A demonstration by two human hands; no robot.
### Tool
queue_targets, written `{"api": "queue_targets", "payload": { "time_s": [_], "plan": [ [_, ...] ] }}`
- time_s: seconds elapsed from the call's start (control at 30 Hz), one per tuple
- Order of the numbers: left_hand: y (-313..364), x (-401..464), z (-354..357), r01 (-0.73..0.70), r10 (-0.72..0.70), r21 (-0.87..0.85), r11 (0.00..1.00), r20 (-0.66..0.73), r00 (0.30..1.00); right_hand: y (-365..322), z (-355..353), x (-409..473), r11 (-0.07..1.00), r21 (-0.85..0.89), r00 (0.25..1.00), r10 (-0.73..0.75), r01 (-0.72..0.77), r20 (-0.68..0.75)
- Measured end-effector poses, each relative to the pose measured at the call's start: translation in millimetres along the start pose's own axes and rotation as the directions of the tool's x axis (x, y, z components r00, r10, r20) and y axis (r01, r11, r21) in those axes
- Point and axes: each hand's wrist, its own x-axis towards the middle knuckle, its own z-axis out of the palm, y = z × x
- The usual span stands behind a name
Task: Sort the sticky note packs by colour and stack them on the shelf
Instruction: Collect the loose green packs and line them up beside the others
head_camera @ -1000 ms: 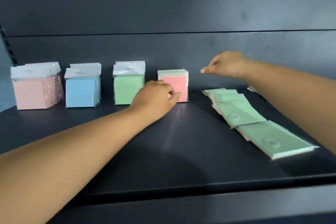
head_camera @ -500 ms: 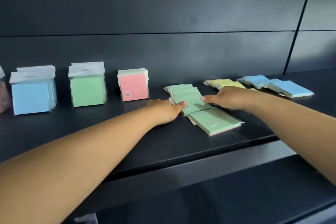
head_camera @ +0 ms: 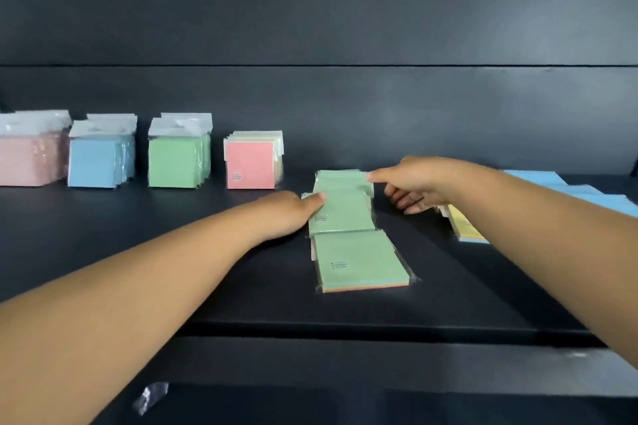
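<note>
Just the one head cam here, looking forward and slightly down at the dark shelf (head_camera: 241, 286) from right in front, arm's reach away. The shelf's front edge crosses low in frame, back panel (head_camera: 310, 10) fills the top.

Two bare forearms, no sleeves; left hand (head_camera: 288, 214), right hand (head_camera: 419, 183).
</note>
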Motion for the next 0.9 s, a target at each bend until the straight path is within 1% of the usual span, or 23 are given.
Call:
{"api": "queue_targets", "payload": {
  "time_s": [0.13,0.23,0.33,0.4,0.53,0.63,0.7,0.77,0.83,0.9],
  "plan": [
    [2,18,-5,0.009,-0.01,-0.034,0.999,-0.015,1.0,-11,-3,42,0.999,-0.034,1.0,0.008,-0.009,-0.013],
    [6,41,-9,-0.01,0.006,-0.111,0.994,-0.035,0.999,-20,1,71,0.999,-0.033,1.0,0.013,-0.013,-0.02],
    [11,67,-12,0.009,-0.02,-0.179,0.984,-0.061,0.998,-27,7,94,1.0,-0.027,1.0,0.013,-0.014,-0.027],
    [14,78,-11,0.018,-0.03,-0.202,0.979,-0.058,0.998,-30,11,105,0.998,-0.058,0.999,0.0,-0.002,-0.037],
    [15,98,-4,-0.029,0.026,-0.277,0.96,-0.013,1.0,-36,13,119,0.99,-0.141,0.998,-0.011,0.002,-0.058],
    [13,106,4,-0.07,0.065,-0.312,0.948,-0.026,0.998,-40,13,125,0.984,-0.175,0.999,-0.012,0.004,-0.044],
    [8,113,9,-0.084,0.081,-0.352,0.932,-0.023,0.996,-39,13,129,0.997,-0.083,1.0,0.006,-0.008,-0.03],
    [6,117,11,-0.104,0.106,-0.419,0.902,-0.019,0.994,-36,12,132,0.997,0.073,0.999,0.024,-0.022,-0.027],
    [4,119,11,-0.129,0.129,-0.506,0.853,-0.036,0.991,-31,8,134,0.967,0.249,0.999,0.053,-0.054,0.011],
    [6,119,9,-0.159,0.136,-0.595,0.788,-0.084,0.987,-28,2,131,0.909,0.406,0.995,0.068,-0.092,0.075]
  ]
}}
